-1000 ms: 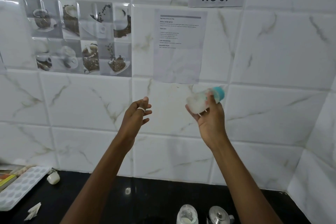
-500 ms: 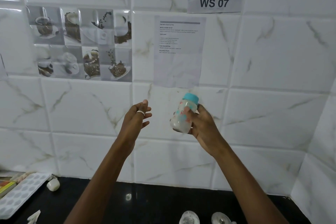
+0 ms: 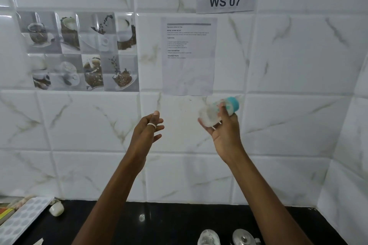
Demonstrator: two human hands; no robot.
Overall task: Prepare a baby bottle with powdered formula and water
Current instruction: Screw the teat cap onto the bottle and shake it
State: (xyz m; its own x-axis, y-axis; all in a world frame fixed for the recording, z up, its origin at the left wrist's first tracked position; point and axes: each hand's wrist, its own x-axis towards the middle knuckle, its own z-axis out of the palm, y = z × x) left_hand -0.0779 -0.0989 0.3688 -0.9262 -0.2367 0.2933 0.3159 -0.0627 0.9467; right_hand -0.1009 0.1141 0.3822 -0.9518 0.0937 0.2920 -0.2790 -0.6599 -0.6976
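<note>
My right hand (image 3: pixel 224 131) is raised in front of the tiled wall, gripping a clear baby bottle (image 3: pixel 212 113) with a teal cap (image 3: pixel 233 104). The bottle is tilted, cap up and to the right, and motion-blurred; cloudy white contents show inside. A little to its left my left hand (image 3: pixel 148 131) hangs at the same height, fingers loosely apart, a ring on one finger, holding nothing. At the bottom edge stand a clear jar (image 3: pixel 208 237) and a steel pot lid with knob (image 3: pixel 243 237), both cut off by the frame.
A black countertop (image 3: pixel 159 223) runs below. At its left lie a white patterned tray (image 3: pixel 20 219), a small white object (image 3: pixel 56 209) and a paper scrap (image 3: pixel 37 241). The tiled wall meets a side wall in a corner at right (image 3: pixel 338 145).
The bottle swung from near upright at centre back up to the right and tilted, as one second ago: a shaking motion. My left hand stayed put. The view shifted slightly.
</note>
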